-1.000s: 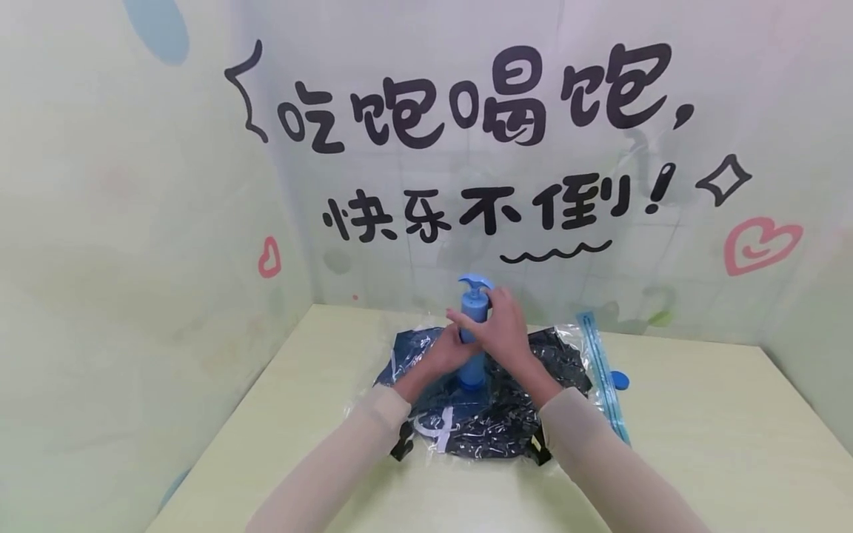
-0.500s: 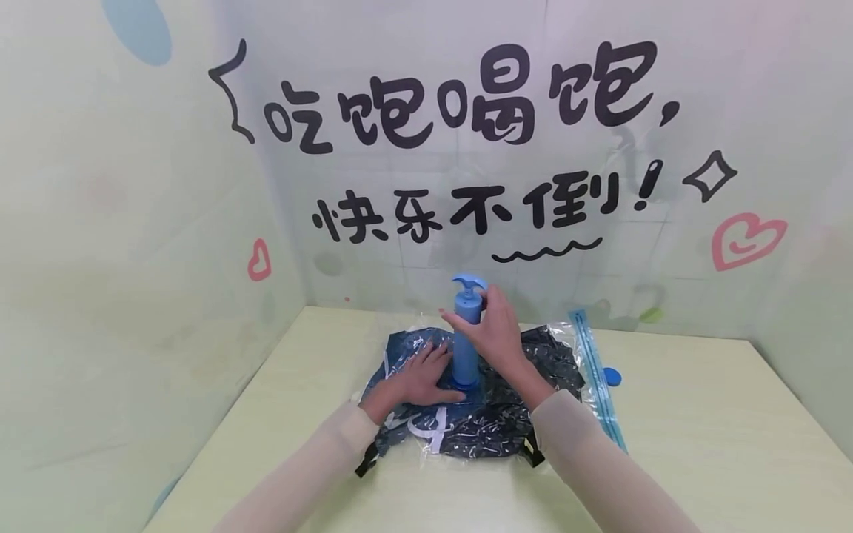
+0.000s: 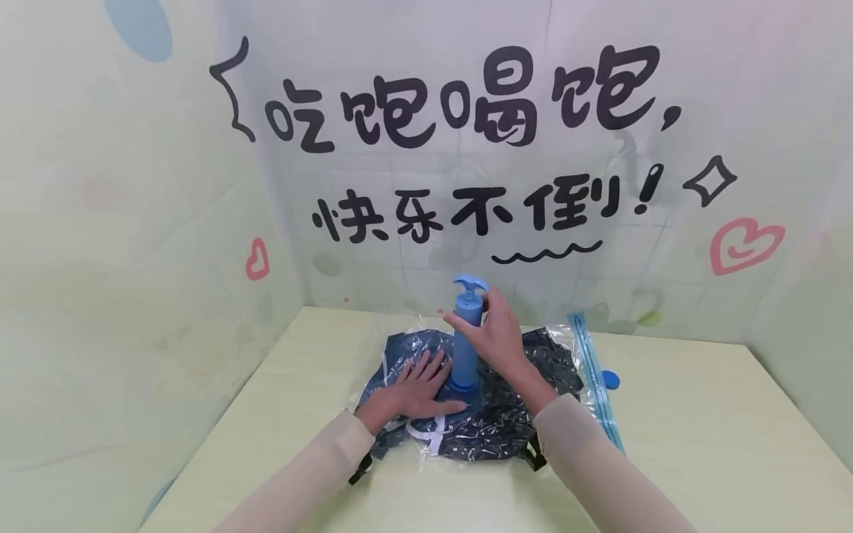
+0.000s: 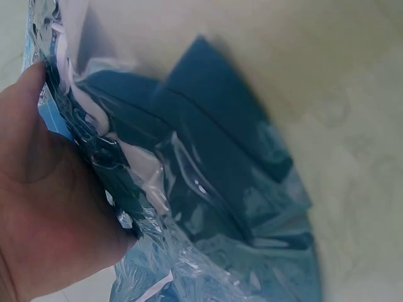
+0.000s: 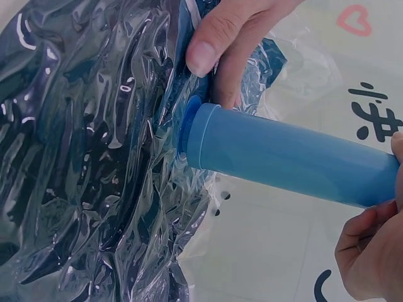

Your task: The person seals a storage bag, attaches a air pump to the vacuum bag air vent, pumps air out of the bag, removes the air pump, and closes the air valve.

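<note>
Blue pump (image 3: 466, 359) stands upright on the plastic bag (image 3: 493, 433), right hand (image 3: 500, 334) gripping its upper barrel from three o'clock, left hand (image 3: 420, 392) splayed flat at nine, beside its base!

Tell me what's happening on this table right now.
A person's right hand grips the upper barrel of a blue pump, which stands upright on a clear plastic bag with dark fabric inside. The left hand lies spread on the bag beside the pump's base. A small round blue piece rests on the table, just beyond the bag's teal edge strip.
</note>
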Demonstrator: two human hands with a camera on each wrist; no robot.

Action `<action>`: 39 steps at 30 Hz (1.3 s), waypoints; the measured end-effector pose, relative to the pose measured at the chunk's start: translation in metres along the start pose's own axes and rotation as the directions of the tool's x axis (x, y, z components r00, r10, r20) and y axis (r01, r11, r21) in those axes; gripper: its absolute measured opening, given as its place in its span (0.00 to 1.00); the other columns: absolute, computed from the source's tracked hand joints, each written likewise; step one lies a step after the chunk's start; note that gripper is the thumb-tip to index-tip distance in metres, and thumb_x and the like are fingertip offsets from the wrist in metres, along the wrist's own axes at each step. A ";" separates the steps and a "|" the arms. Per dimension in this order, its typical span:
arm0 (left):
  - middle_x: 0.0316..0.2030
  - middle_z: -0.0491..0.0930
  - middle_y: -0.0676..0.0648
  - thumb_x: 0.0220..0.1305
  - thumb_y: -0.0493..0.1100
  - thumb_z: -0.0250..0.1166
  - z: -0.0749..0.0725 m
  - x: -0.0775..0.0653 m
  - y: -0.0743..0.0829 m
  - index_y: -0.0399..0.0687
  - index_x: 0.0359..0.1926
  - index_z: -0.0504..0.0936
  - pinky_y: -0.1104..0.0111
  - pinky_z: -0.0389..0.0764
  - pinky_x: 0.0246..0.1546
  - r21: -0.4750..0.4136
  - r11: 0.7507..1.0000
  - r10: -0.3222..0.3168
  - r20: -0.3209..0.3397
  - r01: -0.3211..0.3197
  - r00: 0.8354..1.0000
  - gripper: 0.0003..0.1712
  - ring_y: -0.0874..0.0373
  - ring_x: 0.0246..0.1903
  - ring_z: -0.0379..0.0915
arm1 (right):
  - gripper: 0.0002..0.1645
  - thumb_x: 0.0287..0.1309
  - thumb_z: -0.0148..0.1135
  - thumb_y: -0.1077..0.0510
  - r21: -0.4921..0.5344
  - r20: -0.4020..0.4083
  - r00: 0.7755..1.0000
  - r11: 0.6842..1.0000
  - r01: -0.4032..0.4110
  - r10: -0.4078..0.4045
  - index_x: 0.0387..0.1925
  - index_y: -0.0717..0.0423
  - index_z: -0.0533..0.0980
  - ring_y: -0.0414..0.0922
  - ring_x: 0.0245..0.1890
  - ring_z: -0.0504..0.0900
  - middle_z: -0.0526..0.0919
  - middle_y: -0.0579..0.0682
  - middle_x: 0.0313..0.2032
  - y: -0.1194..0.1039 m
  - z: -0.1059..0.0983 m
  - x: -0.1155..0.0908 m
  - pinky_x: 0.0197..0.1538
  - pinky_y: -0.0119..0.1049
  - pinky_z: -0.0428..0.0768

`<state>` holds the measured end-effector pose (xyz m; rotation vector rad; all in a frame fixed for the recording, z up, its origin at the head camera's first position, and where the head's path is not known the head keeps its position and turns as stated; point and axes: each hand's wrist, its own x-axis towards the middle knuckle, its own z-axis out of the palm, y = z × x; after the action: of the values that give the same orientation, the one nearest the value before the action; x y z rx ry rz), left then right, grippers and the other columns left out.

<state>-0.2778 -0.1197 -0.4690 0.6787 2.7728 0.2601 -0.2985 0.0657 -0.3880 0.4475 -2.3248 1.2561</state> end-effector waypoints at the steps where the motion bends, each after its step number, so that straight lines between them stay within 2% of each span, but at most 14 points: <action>1: 0.81 0.34 0.46 0.64 0.82 0.45 0.001 0.001 -0.001 0.52 0.82 0.43 0.45 0.33 0.72 -0.002 1.000 0.001 -0.003 -0.001 1.000 0.59 0.47 0.77 0.22 | 0.36 0.53 0.78 0.42 0.004 0.003 1.000 1.000 0.004 -0.004 0.51 0.61 0.73 0.51 0.36 0.78 0.79 0.56 0.42 0.001 -0.001 0.000 0.36 0.47 0.78; 8: 0.81 0.34 0.46 0.64 0.82 0.47 0.001 0.003 0.000 0.51 0.82 0.44 0.44 0.33 0.72 -0.010 1.000 -0.008 -0.003 0.008 1.000 0.60 0.46 0.77 0.21 | 0.34 0.55 0.77 0.44 0.008 0.041 0.999 1.000 0.016 -0.016 0.51 0.61 0.73 0.51 0.36 0.78 0.79 0.56 0.43 0.003 -0.005 0.001 0.35 0.46 0.78; 12: 0.81 0.33 0.45 0.65 0.80 0.47 -0.002 0.000 0.002 0.51 0.82 0.43 0.44 0.34 0.72 0.003 1.000 -0.014 0.006 0.014 1.000 0.58 0.45 0.77 0.22 | 0.33 0.55 0.78 0.45 0.027 0.062 0.998 0.999 0.020 -0.022 0.51 0.61 0.73 0.49 0.36 0.78 0.79 0.56 0.44 0.004 -0.006 0.001 0.35 0.45 0.78; 15: 0.80 0.35 0.44 0.69 0.76 0.49 -0.010 -0.005 0.009 0.50 0.82 0.45 0.45 0.37 0.72 0.016 1.000 -0.022 0.015 0.022 1.000 0.55 0.43 0.77 0.25 | 0.32 0.56 0.78 0.47 0.045 0.084 0.996 0.999 0.020 -0.023 0.51 0.61 0.73 0.49 0.35 0.77 0.79 0.56 0.45 0.005 -0.007 0.002 0.34 0.44 0.78; 22: 0.80 0.36 0.44 0.69 0.76 0.49 -0.013 -0.009 0.012 0.50 0.82 0.46 0.45 0.37 0.72 0.010 1.000 -0.022 0.009 0.022 1.000 0.55 0.44 0.77 0.26 | 0.28 0.58 0.77 0.48 0.098 0.128 0.991 0.995 0.017 -0.030 0.51 0.59 0.74 0.48 0.35 0.76 0.79 0.53 0.44 0.007 -0.012 0.002 0.33 0.42 0.77; 30: 0.81 0.33 0.47 0.65 0.81 0.47 0.000 0.001 0.002 0.54 0.83 0.42 0.46 0.33 0.72 -0.011 0.999 -0.032 0.008 0.032 0.999 0.59 0.48 0.77 0.21 | 0.25 0.59 0.76 0.47 0.136 0.177 0.984 0.991 -0.006 -0.018 0.49 0.55 0.75 0.52 0.29 0.74 0.79 0.51 0.42 0.008 -0.016 0.003 0.30 0.41 0.75; 35: 0.80 0.32 0.48 0.62 0.82 0.48 0.009 0.007 -0.006 0.55 0.83 0.42 0.43 0.31 0.71 -0.046 0.999 -0.026 -0.016 0.026 1.000 0.60 0.48 0.77 0.20 | 0.27 0.61 0.74 0.46 0.144 0.222 0.975 0.989 -0.026 -0.006 0.52 0.57 0.75 0.52 0.37 0.76 0.80 0.53 0.46 0.006 -0.019 0.005 0.33 0.41 0.76; 39: 0.80 0.32 0.48 0.62 0.82 0.49 0.012 0.010 -0.008 0.56 0.83 0.42 0.42 0.31 0.71 -0.047 0.999 -0.018 -0.022 0.016 1.000 0.60 0.47 0.77 0.20 | 0.28 0.63 0.71 0.47 0.120 0.287 0.958 0.992 -0.049 0.012 0.57 0.59 0.75 0.51 0.40 0.78 0.81 0.53 0.49 0.003 -0.024 0.006 0.37 0.43 0.78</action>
<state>-0.2860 -0.1204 -0.4840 0.6443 2.7829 0.3299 -0.2993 0.0867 -0.3756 0.6779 -2.5043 1.4409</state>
